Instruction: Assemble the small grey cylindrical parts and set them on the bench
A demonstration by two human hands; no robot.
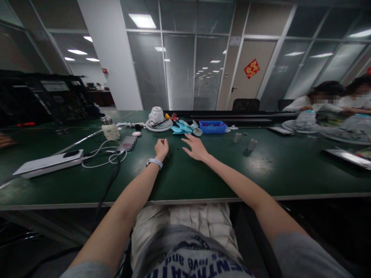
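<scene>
One set of light blue fan blades (183, 126) lies just above the centre of the frame, beyond the hands and nearest to the right one. We judge it thin plastic: light, fairly stiff, smooth enough to slide, and liable to crack if a blade is bent. We would take hold near the middle, where the blades meet, rather than by a tip.

Our right hand (197, 148), just below the blades, is open, with its fingers spread, and seems to hold nothing; we cannot tell whether a fingertip touches a blade. Our left hand (161, 147), left of centre, is curled with its fingertips drawn together; whether something tiny is pinched there we cannot make out. Between the hands sits a small dark piece (177, 148), which would call for a fingertip pinch.

Around the blades, a white fan housing (157, 116) stands on their left and a blue bin (213, 128) on their right. Two metallic cylinders (252, 144) stand right of centre. A white box (52, 163) and a bottle (110, 130) occupy the left of the green table (185, 185); co-workers (327, 101) sit at the upper right.
</scene>
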